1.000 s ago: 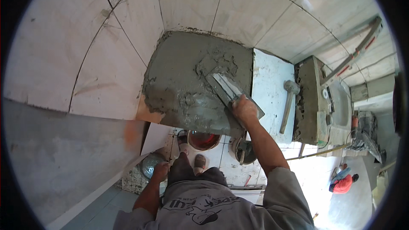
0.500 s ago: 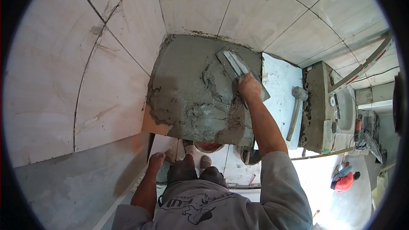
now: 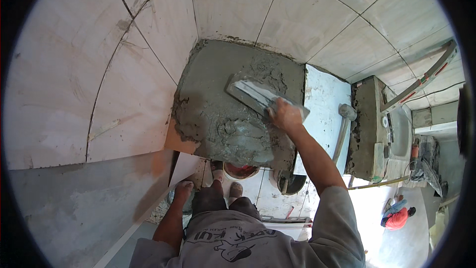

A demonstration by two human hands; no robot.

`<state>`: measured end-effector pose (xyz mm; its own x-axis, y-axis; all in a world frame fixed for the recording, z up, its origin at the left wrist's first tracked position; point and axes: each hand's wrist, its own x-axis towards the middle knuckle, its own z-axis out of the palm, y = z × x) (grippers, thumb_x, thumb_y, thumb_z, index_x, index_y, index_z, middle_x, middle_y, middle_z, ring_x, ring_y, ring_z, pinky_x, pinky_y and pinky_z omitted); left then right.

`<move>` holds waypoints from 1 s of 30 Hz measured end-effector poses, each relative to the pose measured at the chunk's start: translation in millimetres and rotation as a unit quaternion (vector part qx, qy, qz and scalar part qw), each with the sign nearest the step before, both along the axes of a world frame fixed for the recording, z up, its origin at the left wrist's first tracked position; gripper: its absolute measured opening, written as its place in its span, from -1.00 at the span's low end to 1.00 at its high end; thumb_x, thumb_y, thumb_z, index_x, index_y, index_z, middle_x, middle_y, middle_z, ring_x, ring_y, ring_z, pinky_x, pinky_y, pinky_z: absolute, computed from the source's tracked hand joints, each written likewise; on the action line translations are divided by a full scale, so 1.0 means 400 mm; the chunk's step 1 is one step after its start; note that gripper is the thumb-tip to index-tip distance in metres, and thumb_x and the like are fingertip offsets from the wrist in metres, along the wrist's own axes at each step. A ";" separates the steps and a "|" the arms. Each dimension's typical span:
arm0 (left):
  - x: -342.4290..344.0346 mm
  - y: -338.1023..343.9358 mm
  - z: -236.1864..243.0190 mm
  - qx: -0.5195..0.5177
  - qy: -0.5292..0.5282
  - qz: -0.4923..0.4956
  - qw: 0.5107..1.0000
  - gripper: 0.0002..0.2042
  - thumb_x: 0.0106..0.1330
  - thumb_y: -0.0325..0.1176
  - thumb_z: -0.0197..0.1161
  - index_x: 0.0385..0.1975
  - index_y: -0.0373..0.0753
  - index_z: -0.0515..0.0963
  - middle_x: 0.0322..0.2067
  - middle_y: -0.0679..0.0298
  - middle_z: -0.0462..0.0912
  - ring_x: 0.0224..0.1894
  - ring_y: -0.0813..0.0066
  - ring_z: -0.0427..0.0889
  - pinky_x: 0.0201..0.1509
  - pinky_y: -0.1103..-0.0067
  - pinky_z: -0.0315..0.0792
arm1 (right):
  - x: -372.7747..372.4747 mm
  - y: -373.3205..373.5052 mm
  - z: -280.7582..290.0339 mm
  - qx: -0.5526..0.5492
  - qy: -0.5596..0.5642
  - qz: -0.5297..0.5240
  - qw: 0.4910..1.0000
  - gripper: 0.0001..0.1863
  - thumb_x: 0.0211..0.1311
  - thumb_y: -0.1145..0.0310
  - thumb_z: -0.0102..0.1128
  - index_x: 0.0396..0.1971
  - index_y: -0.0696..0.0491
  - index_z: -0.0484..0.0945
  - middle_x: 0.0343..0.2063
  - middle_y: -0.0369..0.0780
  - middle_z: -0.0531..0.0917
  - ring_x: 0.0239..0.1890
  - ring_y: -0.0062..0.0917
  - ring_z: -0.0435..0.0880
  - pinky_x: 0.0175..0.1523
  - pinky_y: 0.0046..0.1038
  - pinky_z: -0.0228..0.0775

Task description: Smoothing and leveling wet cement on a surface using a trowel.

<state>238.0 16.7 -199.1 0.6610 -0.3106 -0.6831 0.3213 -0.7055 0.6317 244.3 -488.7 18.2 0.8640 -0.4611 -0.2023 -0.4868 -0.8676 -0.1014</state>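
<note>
My right hand [image 3: 287,115] is closed round the handle of a long rectangular plastering trowel [image 3: 237,85]. The trowel's metal blade lies on wet grey mortar [image 3: 208,69] that covers a raised slab in the tiled corner. Below and beside the blade the mortar is lumpy and shiny; toward the far left it is smoother. My left hand [image 3: 184,186] hangs low on the left, near the edge of a pale panel [image 3: 184,167]; its fingers are too small and hidden to read.
Right of the mortar, a mallet [image 3: 347,114] lies on a white tile [image 3: 320,89]. Farther right are a rough concrete ledge [image 3: 366,129], a sink [image 3: 401,131] and a long level [image 3: 421,82]. A reddish bucket [image 3: 241,170] sits by my feet. Another person [image 3: 398,216] is at the lower right.
My right hand has swept the trowel left and toward me, and the blade now lies flatter across the picture. Rough mortar shows where the blade was. My left hand stays low.
</note>
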 end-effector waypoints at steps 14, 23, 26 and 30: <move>0.061 0.002 -0.024 0.014 0.025 -0.033 0.999 -0.72 0.19 -0.19 0.06 -0.41 -0.29 0.57 -0.58 0.25 0.56 -0.44 0.42 0.54 -0.27 0.48 0.41 | 0.192 -0.161 -0.094 -0.053 -0.015 0.121 0.991 -0.60 0.22 0.05 0.02 -0.26 0.13 0.41 -0.43 -0.02 0.64 -0.37 -0.13 0.65 -0.28 -0.19 0.51; 0.103 0.108 -0.061 -0.065 0.070 0.057 0.994 -0.66 0.28 -0.22 0.16 -0.18 -0.42 0.55 -0.32 0.21 0.60 -0.33 0.43 0.56 -0.20 0.50 0.46 | 0.342 -0.249 -0.046 -0.016 0.044 0.072 0.996 -0.47 0.14 -0.05 0.10 -0.09 0.09 0.47 -0.35 0.00 0.64 -0.23 -0.12 0.63 -0.07 -0.17 0.45; 0.101 0.086 -0.041 -0.053 0.090 0.090 0.990 -0.65 0.27 -0.22 0.18 -0.16 -0.43 0.55 -0.36 0.23 0.58 -0.30 0.43 0.55 -0.13 0.50 0.44 | 0.339 -0.290 -0.063 -0.004 0.074 0.016 0.997 -0.44 0.10 -0.09 0.12 -0.02 0.00 0.50 -0.28 0.00 0.64 -0.14 -0.14 0.61 -0.01 -0.20 0.44; 0.096 0.095 -0.017 -0.040 0.087 0.123 0.988 -0.72 0.28 -0.23 0.04 -0.59 -0.28 0.46 -0.60 0.37 0.42 -0.47 0.60 0.37 -0.31 0.58 0.31 | 0.329 -0.293 -0.068 0.022 0.078 -0.031 0.996 -0.41 0.08 -0.15 0.13 -0.05 0.01 0.55 -0.21 -0.02 0.64 -0.09 -0.16 0.60 0.04 -0.25 0.42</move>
<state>276.6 54.8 -206.0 0.5971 -0.2129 -0.7734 0.5852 -0.5437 0.6015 375.9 -605.9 -9.1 0.7901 -0.5008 -0.3535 -0.5526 -0.8315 -0.0570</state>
